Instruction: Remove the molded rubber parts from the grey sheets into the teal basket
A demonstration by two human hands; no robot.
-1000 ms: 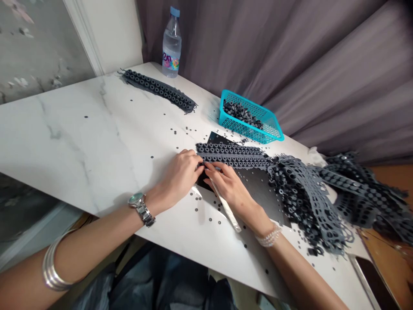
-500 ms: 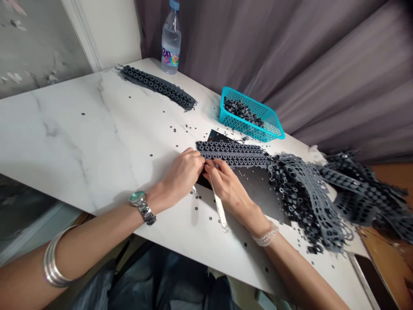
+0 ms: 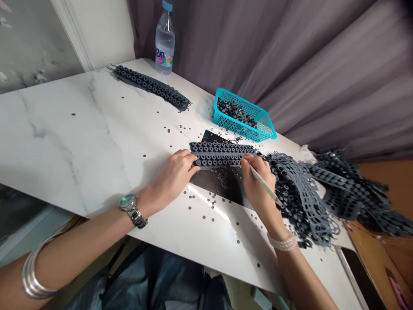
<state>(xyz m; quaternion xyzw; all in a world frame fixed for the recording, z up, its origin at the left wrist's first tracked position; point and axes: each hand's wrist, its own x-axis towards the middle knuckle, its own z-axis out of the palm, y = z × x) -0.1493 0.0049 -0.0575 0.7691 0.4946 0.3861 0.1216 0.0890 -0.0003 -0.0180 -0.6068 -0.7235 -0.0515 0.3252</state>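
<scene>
Head view, relayed to my desk; I read the clock from the middle of the ringed strip point(image 3: 217, 156), dark grey, lying centre frame, partly over the black mat point(image 3: 208, 180)

Left hand point(image 3: 176, 174), 8 o'clock: fingers bent, touching the strip's left end, thumb by its near edge; I cannot tell if they clamp it

Right hand point(image 3: 260, 178), 4 o'clock: thumb and fingers together, clamped on a white stick point(image 3: 265, 185), which slants down toward 4; fingertips reach the strip's near edge, close to its right end

Teal basket point(image 3: 245, 130), 1 o'clock, small dark rings point(image 3: 237, 112) inside

Bottle point(image 3: 164, 47), blue-capped, upright at 11; second strip point(image 3: 151, 86) lies nearer, between 10 and 11

Heap of loose rings point(image 3: 288, 202) at 4, perforated sheet point(image 3: 301, 189) draped just beside and partly over it

Small dark discs point(image 3: 204, 217) scattered on the white tabletop point(image 3: 97, 163), many around 6
</scene>
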